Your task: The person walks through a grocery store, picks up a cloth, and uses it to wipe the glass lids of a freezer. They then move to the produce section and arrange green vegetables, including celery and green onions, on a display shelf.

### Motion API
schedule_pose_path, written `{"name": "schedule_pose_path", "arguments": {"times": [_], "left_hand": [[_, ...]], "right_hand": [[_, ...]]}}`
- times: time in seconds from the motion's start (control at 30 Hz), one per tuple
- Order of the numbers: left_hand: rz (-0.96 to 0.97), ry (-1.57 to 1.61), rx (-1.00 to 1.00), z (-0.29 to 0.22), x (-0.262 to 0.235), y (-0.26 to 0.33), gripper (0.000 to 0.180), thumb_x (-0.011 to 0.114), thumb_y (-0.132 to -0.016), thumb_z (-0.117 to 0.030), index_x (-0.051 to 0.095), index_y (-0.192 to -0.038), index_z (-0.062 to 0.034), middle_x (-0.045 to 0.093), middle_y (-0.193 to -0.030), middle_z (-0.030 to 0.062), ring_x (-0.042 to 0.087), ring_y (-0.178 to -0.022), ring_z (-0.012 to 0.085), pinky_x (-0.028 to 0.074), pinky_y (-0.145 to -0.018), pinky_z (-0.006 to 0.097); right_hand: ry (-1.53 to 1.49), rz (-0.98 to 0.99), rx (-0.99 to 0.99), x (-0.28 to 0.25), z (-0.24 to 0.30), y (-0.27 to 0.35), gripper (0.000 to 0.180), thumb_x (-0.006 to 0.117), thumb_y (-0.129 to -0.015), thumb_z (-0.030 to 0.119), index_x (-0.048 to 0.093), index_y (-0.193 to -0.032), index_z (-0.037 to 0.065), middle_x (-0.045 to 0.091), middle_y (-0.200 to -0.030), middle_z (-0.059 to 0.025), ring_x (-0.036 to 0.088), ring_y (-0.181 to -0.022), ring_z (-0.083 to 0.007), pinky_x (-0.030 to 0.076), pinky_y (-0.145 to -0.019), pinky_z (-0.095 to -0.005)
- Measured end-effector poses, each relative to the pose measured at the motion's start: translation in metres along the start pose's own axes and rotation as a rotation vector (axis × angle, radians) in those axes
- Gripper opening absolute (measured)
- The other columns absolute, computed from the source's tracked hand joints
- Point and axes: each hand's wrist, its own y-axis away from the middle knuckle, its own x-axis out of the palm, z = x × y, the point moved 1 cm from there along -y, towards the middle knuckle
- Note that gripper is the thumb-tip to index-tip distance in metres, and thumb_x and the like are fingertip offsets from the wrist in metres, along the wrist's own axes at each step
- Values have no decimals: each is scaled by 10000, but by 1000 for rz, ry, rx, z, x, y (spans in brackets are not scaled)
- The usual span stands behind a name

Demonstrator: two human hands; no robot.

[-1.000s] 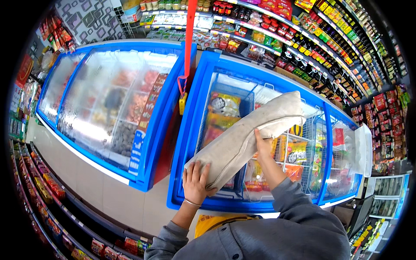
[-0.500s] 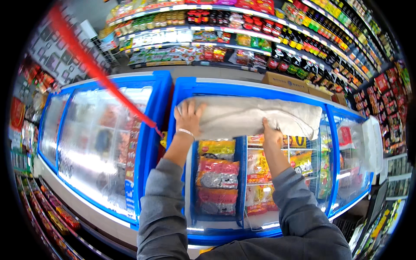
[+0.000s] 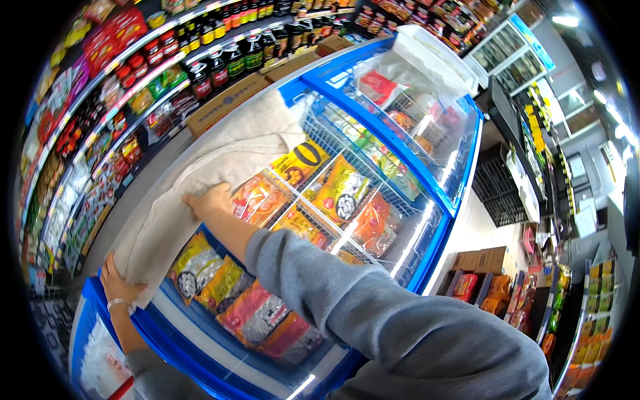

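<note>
A beige padded cloth cover (image 3: 200, 167), loosely folded into a long strip, lies along the far edge of a blue-framed chest freezer (image 3: 427, 263). At its near left end my left hand (image 3: 120, 285) presses on it, fingers and thumb apart, a pale band at the wrist. My right hand (image 3: 212, 203) is at the cover's front edge about midway along, fingers curled against the cloth with the thumb out to the left; the fingertips are partly hidden. Below my hands the freezer shows bagged frozen food (image 3: 340, 190) in wire baskets. My right sleeve hides some bags.
A white folded cover (image 3: 437, 57) sits on the freezer's far right end. Cardboard boxes (image 3: 227, 103) stand behind the freezer, before shelves of bottles and packets (image 3: 167, 67). Black crates (image 3: 500, 180) and snack racks (image 3: 507, 293) are on the right. Another freezer (image 3: 100, 357) shows at lower left.
My view has swung to the right, so the freezer now runs diagonally. Both hands remain on the cover, which lies along the same far edge.
</note>
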Motion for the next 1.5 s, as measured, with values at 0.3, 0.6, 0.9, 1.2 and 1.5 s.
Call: {"name": "schedule_pose_path", "arguments": {"times": [0.3, 0.6, 0.9, 1.2, 1.5], "left_hand": [[-18, 6, 69, -14, 13, 83, 1049, 817, -400, -133, 345, -1336, -132, 408, -1284, 188, 368, -1173, 394, 292, -1004, 441], [35, 182, 211, -167, 22, 269, 960, 779, -519, -253, 335, -1330, 5, 423, -1203, 258, 421, -1072, 440, 344, -954, 478], [-105, 431, -123, -244, 11, 384, 663, 752, -696, -247, 450, -1223, 18, 514, -1139, 227, 483, -1082, 340, 399, -919, 398], [271, 1459, -725, -232, 78, 428, 886, 756, -596, -574, 494, -1168, 50, 580, -1065, 180, 558, -989, 242, 443, -852, 332], [-67, 1043, -592, -200, -15, 525, 867, 780, -632, -342, 356, -1284, 40, 496, -1185, 253, 541, -1060, 316, 431, -902, 359]], "right_hand": [[99, 171, -98, -36, -12, -7, 859, 792, -582, 439, 352, -1186, 15, 504, -1200, -166, 486, -1143, -291, 414, -928, -394], [247, 30, -448, -74, -77, 11, 731, 597, -764, 312, 271, -1312, -44, 451, -1213, -290, 480, -1105, -414, 421, -922, -417], [332, 373, -913, -163, -212, 96, 1011, 686, -686, 512, 227, -1340, -108, 418, -1262, -301, 405, -1202, -393, 318, -1016, -428], [-200, 998, -211, -172, -223, 157, 706, 719, -682, 129, 375, -1289, 24, 535, -1160, -145, 535, -1049, -262, 449, -883, -395], [-409, 1125, 208, -173, -273, 245, 489, 620, -796, 198, 440, -1232, 71, 548, -1151, -109, 528, -1059, -276, 441, -899, -445]]}}
